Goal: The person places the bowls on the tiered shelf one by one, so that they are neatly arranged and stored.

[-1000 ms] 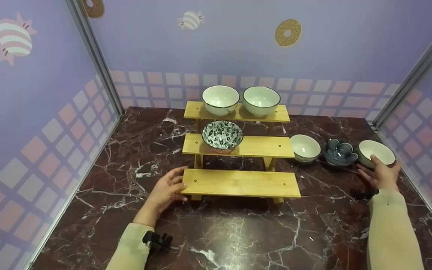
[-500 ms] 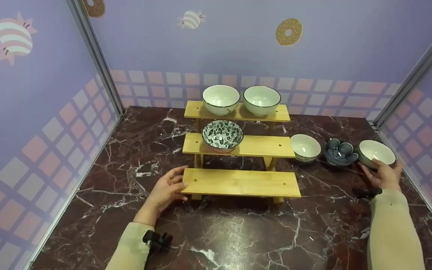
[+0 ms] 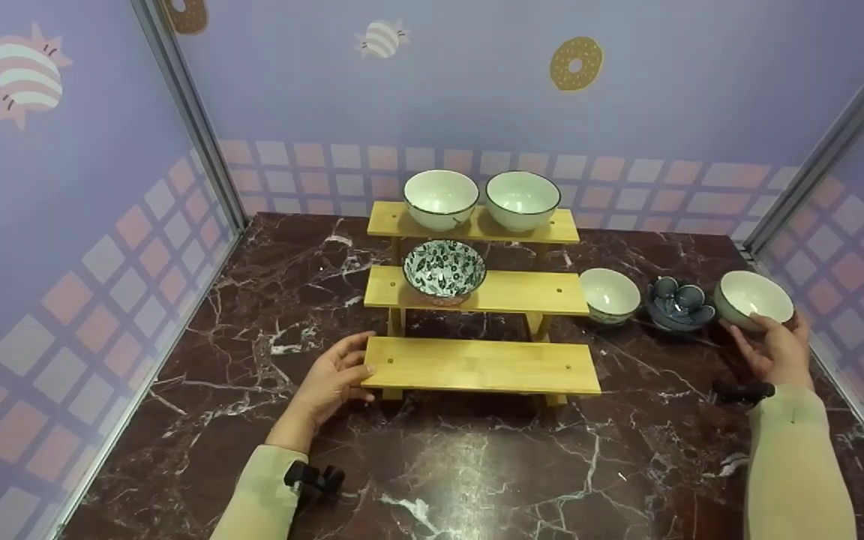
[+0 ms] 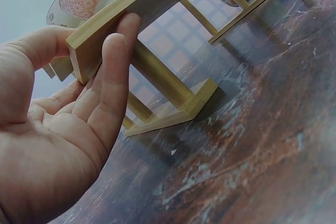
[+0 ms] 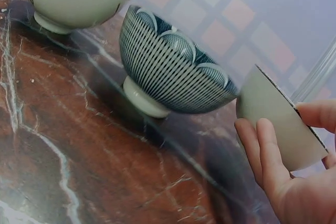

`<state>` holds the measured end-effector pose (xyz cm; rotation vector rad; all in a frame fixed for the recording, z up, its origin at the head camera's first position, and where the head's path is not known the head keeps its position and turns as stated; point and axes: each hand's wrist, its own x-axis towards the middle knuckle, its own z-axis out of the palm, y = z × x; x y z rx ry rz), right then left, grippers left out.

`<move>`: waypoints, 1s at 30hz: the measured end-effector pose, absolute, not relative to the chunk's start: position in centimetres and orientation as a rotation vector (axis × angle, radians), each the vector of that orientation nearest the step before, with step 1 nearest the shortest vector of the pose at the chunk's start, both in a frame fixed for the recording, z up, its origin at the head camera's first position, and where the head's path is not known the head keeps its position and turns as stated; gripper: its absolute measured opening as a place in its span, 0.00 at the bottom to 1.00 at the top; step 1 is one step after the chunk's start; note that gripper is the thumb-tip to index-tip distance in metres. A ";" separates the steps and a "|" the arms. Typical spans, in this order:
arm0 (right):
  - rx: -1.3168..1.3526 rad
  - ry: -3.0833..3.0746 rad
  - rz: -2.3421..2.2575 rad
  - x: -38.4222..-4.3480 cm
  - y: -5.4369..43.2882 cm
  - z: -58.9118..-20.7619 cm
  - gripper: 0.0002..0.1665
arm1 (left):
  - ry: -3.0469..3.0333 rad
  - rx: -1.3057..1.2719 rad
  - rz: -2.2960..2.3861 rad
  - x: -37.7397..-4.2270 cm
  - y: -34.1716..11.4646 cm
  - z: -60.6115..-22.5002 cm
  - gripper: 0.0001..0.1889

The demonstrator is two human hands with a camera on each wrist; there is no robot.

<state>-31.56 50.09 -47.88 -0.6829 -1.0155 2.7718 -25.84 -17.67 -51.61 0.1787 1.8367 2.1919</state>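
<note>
My left hand (image 3: 333,379) grips the left end of the lowest board of a three-step wooden stand (image 3: 481,365). In the left wrist view the thumb lies over the board (image 4: 86,40) and fingers reach beneath it. At the far right, my right hand (image 3: 777,349) holds a plain pale bowl (image 3: 754,298) with a dark rim. The right wrist view shows the thumb at this bowl's rim and fingers against its outer wall (image 5: 278,124). Left of it stands a blue striped bowl (image 3: 679,306) with a scalloped pattern inside, then a white bowl (image 3: 610,295).
Two white bowls, left (image 3: 441,199) and right (image 3: 523,199), sit on the top step. A green floral-patterned bowl (image 3: 444,271) stands at the left of the middle step. The dark marble table (image 3: 477,465) is bounded by walls at the back and both sides.
My right hand has shifted slightly to the right, and the pale bowl it holds has risen a little. The left hand and the stand have stayed in place.
</note>
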 end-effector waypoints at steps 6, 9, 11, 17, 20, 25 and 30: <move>-0.630 -1.061 2.822 -31.1 50.1 -46.4 0.63 | 1.831 0.176 2.196 -25.8 -17.6 -51.6 0.39; -0.622 -1.103 2.856 -30.8 50.1 -45.6 0.63 | 1.829 0.176 2.198 -25.8 -17.6 -51.6 0.38; -0.590 -1.132 2.877 -30.7 50.1 -45.1 0.63 | 1.823 0.177 2.201 -25.8 -17.6 -51.6 0.38; -0.451 -1.179 2.953 -29.9 50.0 -43.4 0.63 | 1.813 0.189 2.206 -25.8 -17.6 -51.6 0.38; -0.394 -1.213 3.002 -29.5 49.9 -42.6 0.62 | 1.812 0.194 2.205 -25.8 -17.6 -51.7 0.38; -0.265 -1.194 3.108 -29.0 49.5 -41.2 0.52 | 1.820 0.190 2.202 -25.8 -17.7 -51.7 0.38; -0.083 -1.218 3.139 -28.7 48.6 -40.1 0.36 | 1.831 0.188 2.202 -25.7 -17.6 -51.6 0.38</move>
